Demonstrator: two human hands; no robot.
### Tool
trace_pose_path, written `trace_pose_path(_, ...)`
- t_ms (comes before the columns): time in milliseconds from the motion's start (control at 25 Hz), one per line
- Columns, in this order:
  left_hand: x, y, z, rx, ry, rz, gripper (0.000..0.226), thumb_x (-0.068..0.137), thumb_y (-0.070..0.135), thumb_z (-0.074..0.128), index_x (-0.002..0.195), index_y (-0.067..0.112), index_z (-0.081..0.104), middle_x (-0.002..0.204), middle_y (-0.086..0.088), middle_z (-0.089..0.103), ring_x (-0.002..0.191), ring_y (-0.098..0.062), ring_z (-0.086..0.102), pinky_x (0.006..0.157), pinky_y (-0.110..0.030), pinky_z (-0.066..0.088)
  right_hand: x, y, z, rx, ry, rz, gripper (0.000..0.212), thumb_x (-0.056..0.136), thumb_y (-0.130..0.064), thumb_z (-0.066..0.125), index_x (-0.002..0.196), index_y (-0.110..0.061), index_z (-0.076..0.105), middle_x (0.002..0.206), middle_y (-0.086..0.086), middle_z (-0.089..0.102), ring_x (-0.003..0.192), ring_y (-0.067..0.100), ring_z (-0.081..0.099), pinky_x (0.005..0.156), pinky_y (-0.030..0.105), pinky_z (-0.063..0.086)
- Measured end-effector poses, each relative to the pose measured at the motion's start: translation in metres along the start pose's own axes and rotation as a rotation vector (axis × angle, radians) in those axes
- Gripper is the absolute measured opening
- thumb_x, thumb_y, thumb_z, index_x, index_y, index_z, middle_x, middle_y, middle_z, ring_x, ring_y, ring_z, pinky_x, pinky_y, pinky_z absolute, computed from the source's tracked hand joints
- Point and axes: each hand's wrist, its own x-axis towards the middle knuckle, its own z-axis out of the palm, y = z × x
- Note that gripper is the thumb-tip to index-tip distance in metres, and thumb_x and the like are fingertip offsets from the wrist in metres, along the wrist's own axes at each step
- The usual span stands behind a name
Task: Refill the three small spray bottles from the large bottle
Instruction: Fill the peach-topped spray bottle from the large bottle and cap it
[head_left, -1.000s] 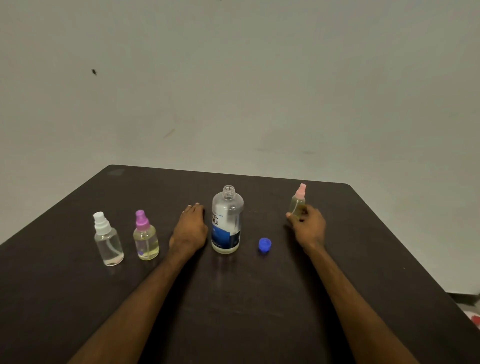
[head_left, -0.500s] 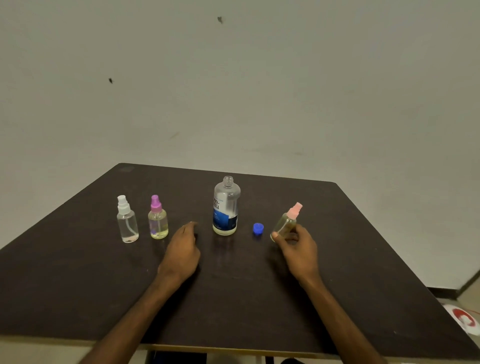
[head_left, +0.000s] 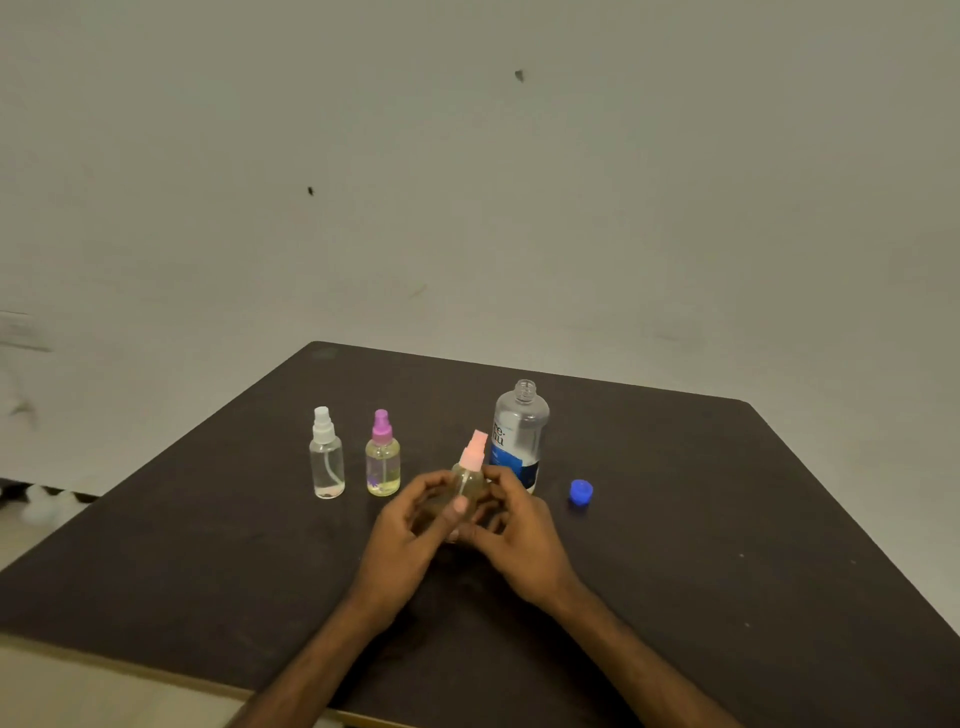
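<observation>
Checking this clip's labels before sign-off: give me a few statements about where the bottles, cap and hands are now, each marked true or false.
1. Both hands, left hand and right hand, hold the pink-topped spray bottle. True.
2. The large bottle is capped. False: its neck is open, and the blue cap lies on the table.
3. The white-topped bottle and purple-topped bottle stand upright. True.
4. The pink sprayer is off. False: it is still on.
</observation>
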Motion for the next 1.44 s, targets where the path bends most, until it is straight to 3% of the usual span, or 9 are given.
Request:
trace_pose_path(200, 0.007, -0.009, -0.002, -0.027, 0.128, -0.023, 0.034, 0.085, 0.011, 0.075, 0.117, 0.018, 0.064, 0.114, 0.0, 0.073, 0.107, -0.01, 0.07, 0.086, -0.024, 0.057, 0.02, 0.016, 0.0, -0.068, -0.11, -0.018, 0.06, 0.076, -0.024, 0.081, 0.127, -0.028, 0.051, 0.105, -0.011, 0.067, 0.093, 0.009, 0.065, 0.077, 0.025, 0.055)
trace_pose_path(360, 0.008, -0.016, -0.003, 0.185, 0.239, 0.055, 0.038, 0.081, 0.018, 0.08, 0.114, 0.024, 0.062, 0.11, 0.007, 0.07, 0.104, -0.006, 0.068, 0.087, -0.022, 0.055, 0.024, 0.023, -0.002, 0.086, 0.009, -0.03, 0.048, 0.081, -0.031, 0.076, 0.123, -0.028, 0.054, 0.1, -0.004, 0.068, 0.09, 0.012, 0.066, 0.076, 0.027, 0.055)
trace_pose_path(520, 0.006, -0.015, -0.001, 0.421, 0.183, 0.115, 0.045, 0.074, 0.017, 0.086, 0.109, 0.028, 0.061, 0.107, 0.014, 0.066, 0.101, -0.004, 0.062, 0.084, -0.015, 0.05, 0.023, 0.023, -0.006, 0.142, 0.131, -0.004, 0.032, 0.081, -0.047, 0.066, 0.105, -0.025, 0.064, 0.088, -0.004, 0.07, 0.075, 0.008, 0.065, 0.068, 0.024, 0.052)
trace_pose_path(640, 0.007, -0.016, -0.001, 0.537, 0.209, 0.147, 0.047, 0.069, 0.017, 0.088, 0.106, 0.027, 0.06, 0.105, 0.014, 0.062, 0.1, -0.001, 0.056, 0.082, -0.011, 0.046, 0.021, 0.024, -0.008, 0.057, 0.1, 0.008, 0.021, 0.085, -0.039, 0.069, 0.098, -0.022, 0.067, 0.081, -0.005, 0.069, 0.07, 0.006, 0.064, 0.063, 0.019, 0.051)
trace_pose_path(720, 0.007, -0.016, -0.001, 0.522, 0.209, 0.144, 0.046, 0.07, 0.017, 0.087, 0.107, 0.027, 0.061, 0.106, 0.014, 0.063, 0.101, 0.0, 0.058, 0.083, -0.012, 0.047, 0.022, 0.024, -0.01, 0.069, 0.07, 0.014, 0.017, 0.087, -0.033, 0.069, 0.097, -0.019, 0.067, 0.082, -0.003, 0.071, 0.072, 0.01, 0.067, 0.064, 0.023, 0.054)
trace_pose_path(800, 0.006, -0.017, -0.002, 0.491, 0.181, 0.141, 0.043, 0.075, 0.017, 0.084, 0.111, 0.028, 0.064, 0.109, 0.014, 0.066, 0.103, -0.002, 0.062, 0.086, -0.021, 0.053, 0.024, 0.026, -0.012, 0.119, 0.064, 0.02, 0.018, 0.088, -0.032, 0.069, 0.094, -0.015, 0.068, 0.08, 0.005, 0.07, 0.069, 0.016, 0.067, 0.064, 0.031, 0.058)
trace_pose_path(920, 0.005, -0.019, -0.002, 0.505, 0.159, 0.153, 0.04, 0.083, 0.019, 0.078, 0.12, 0.029, 0.065, 0.114, 0.018, 0.067, 0.108, -0.001, 0.063, 0.092, -0.026, 0.054, 0.024, 0.031, -0.015, 0.18, 0.042, 0.055, 0.022, 0.088, -0.032, 0.068, 0.094, -0.011, 0.068, 0.078, 0.009, 0.07, 0.068, 0.017, 0.064, 0.064, 0.031, 0.056)
trace_pose_path(1240, 0.004, -0.017, -0.006, 0.529, 0.069, 0.143, 0.03, 0.092, 0.024, 0.068, 0.121, 0.029, 0.064, 0.112, 0.013, 0.066, 0.105, 0.003, 0.06, 0.087, -0.01, 0.048, 0.022, 0.033, -0.017, 0.266, 0.0, 0.111, 0.032, 0.086, -0.033, 0.067, 0.093, -0.002, 0.069, 0.075, 0.012, 0.07, 0.063, 0.019, 0.062, 0.057, 0.027, 0.053)
trace_pose_path(1440, 0.005, -0.017, -0.012, 0.507, 0.0, 0.089, 0.026, 0.094, 0.026, 0.066, 0.119, 0.023, 0.067, 0.109, 0.011, 0.07, 0.101, 0.001, 0.064, 0.087, -0.017, 0.051, 0.02, 0.032, -0.02, 0.255, -0.049, 0.136, 0.029, 0.088, -0.031, 0.067, 0.092, -0.002, 0.071, 0.074, 0.013, 0.07, 0.061, 0.019, 0.062, 0.054, 0.027, 0.052)
